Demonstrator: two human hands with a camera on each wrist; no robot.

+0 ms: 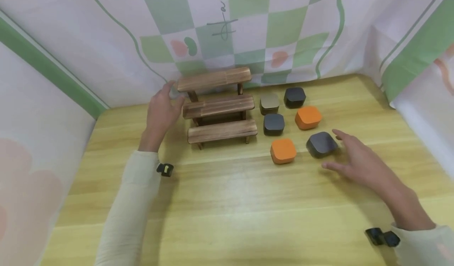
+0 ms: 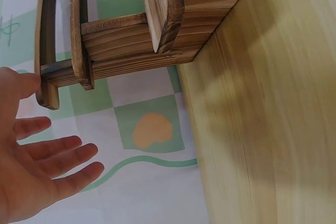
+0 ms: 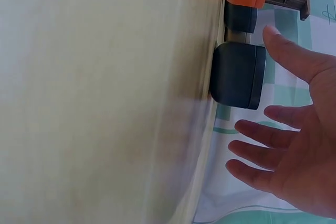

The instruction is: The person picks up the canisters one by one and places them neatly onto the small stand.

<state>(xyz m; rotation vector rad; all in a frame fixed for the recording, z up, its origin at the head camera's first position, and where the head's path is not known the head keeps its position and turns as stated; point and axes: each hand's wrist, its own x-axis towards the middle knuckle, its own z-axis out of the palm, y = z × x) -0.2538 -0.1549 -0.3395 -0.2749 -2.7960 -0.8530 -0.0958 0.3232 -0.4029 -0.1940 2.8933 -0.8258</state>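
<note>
A three-step wooden stand [image 1: 220,106] of dark-grained wood stands at the back of the table, with nothing on its steps. My left hand [image 1: 163,110] is at its left end, thumb close to the top step; whether they touch I cannot tell. In the left wrist view the fingers of that hand [image 2: 47,156] are spread, holding nothing. On the right, my right hand [image 1: 361,163] reaches toward a dark grey rounded box [image 1: 321,144], thumb and fingers apart on either side. The right wrist view shows this hand [image 3: 294,135] beside the dark box [image 3: 237,75], fingers extended.
Left of that box sits an orange box [image 1: 283,151]. Behind are another orange box [image 1: 308,117], a dark box [image 1: 273,124], a black box [image 1: 294,97] and a olive-gold box [image 1: 269,103]. A checked green-and-white cloth [image 1: 248,21] hangs behind the wooden table [image 1: 227,211].
</note>
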